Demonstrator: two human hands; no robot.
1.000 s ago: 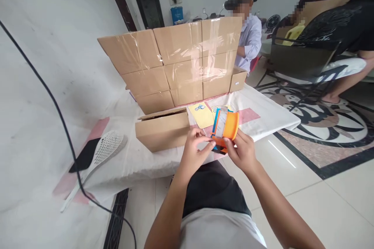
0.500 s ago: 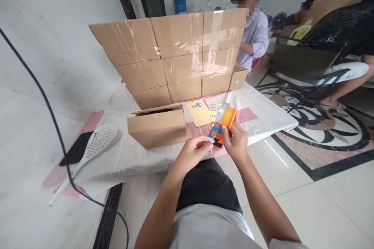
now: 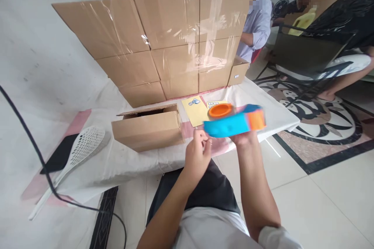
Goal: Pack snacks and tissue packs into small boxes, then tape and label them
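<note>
A blue and orange tape dispenser (image 3: pixel 229 124), blurred by motion, lies tilted on its side above the front of the table. My right hand (image 3: pixel 245 139) grips it from below, most of the fingers hidden behind its blue body. An orange ring faces up on its far side. Close to the dispenser's left end, my left hand (image 3: pixel 200 151) is closed, thumb and fingertips drawn together; what they pinch, if anything, is too small to make out. Beyond the dispenser, two yellow cards, one with a blue drawing (image 3: pixel 195 109), rest on the table.
A cardboard box (image 3: pixel 147 130) with a raised flap stands left of my hands. Behind it rises a taped cardboard panel (image 3: pixel 175 42). A white perforated scoop (image 3: pixel 89 142) and a black cable (image 3: pixel 32 140) are at left. A person in a light shirt (image 3: pixel 258 19) sits behind the panel.
My right hand has turned the tape dispenser over, so its blue side now faces me and the orange ring lies flatter. My left hand has turned more upright. The view has tilted down.
</note>
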